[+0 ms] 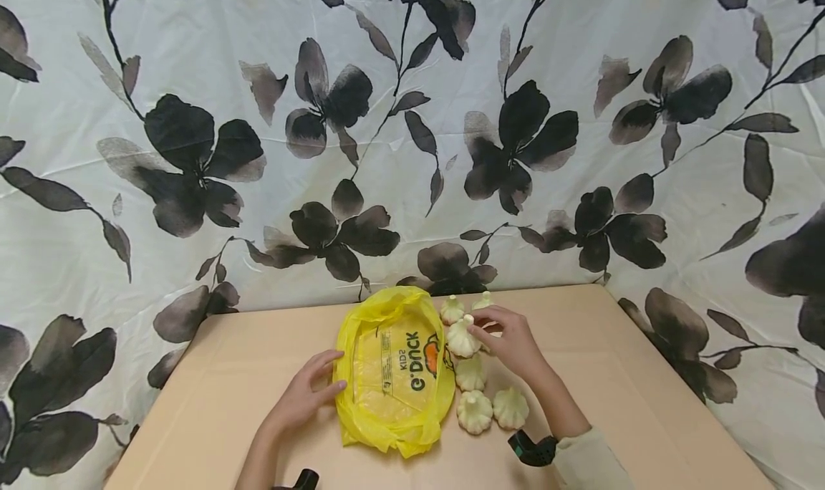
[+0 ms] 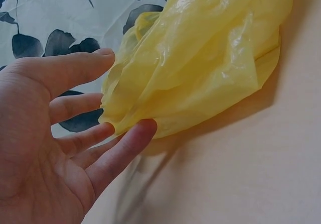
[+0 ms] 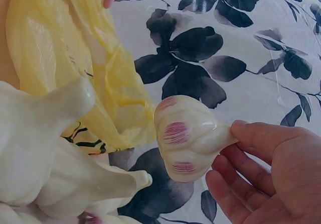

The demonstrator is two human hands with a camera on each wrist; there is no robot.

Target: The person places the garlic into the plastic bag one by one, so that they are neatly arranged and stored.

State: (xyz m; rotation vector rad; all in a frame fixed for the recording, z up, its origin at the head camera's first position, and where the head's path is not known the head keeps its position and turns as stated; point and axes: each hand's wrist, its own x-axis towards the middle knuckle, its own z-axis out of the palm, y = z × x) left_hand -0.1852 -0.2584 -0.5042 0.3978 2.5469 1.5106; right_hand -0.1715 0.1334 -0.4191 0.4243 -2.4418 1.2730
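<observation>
The right hand (image 1: 510, 338) pinches a garlic bulb (image 1: 461, 339) by its stem, beside the yellow bag's (image 1: 353, 407) right edge. The left hand (image 1: 306, 391) (relaxed, ungrasping) touches the left.

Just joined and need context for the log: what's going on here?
A person is handling garlic next to a yellow plastic bag. The right hand pinches one garlic bulb by its stem, near the bag's right edge. The left hand is at the bag's opposite edge, fingers extended. Several other bulbs sit on the table, right of the bag.
</observation>
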